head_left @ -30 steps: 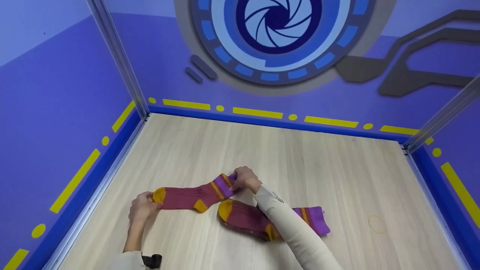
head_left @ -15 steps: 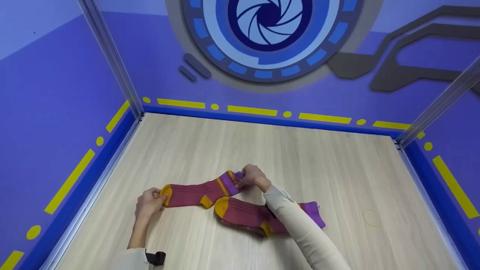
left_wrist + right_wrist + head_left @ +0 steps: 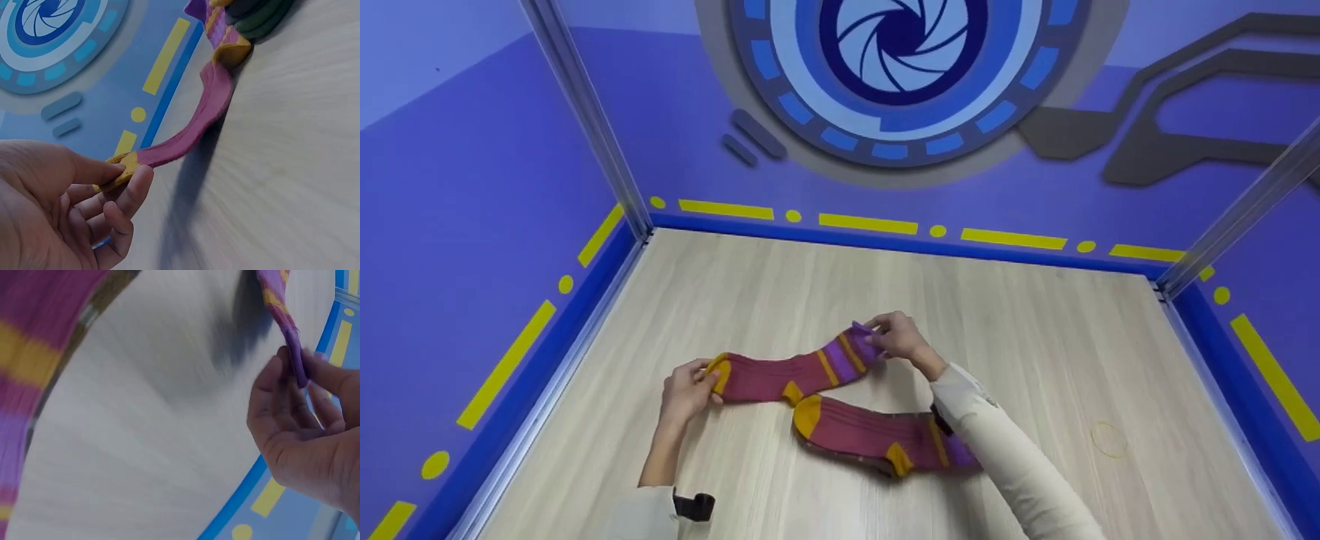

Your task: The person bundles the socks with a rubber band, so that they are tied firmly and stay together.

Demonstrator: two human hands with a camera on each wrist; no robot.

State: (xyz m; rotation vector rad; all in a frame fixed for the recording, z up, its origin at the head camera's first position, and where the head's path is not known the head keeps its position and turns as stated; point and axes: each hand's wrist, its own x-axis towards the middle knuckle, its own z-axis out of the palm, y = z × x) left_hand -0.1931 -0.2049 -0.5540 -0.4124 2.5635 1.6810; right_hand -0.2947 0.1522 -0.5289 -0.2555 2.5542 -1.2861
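A maroon sock [image 3: 769, 381] with a yellow toe and heel and a purple striped cuff stretches between both hands. My left hand [image 3: 684, 394] pinches its toe between thumb and fingers. At the other end, my right hand [image 3: 898, 336] pinches the purple cuff [image 3: 295, 354]. The left wrist view shows the sock's middle sagging, with a shadow beneath its toe half. Just in front of it lies a matching sock [image 3: 859, 429] on top of darker layers; its cuff is partly hidden by the right sleeve. Green and dark folds [image 3: 264, 19] show at that pile's edge.
A thin yellow ring [image 3: 1109, 439], like a rubber band, lies on the right of the wood-patterned tabletop [image 3: 997, 315]. Blue printed walls [image 3: 870, 187] with metal corner posts [image 3: 592, 112] enclose the back and sides.
Both hands have carried the held sock to the right and slightly away from the person. Its cuff end has moved farther back from the lying sock.
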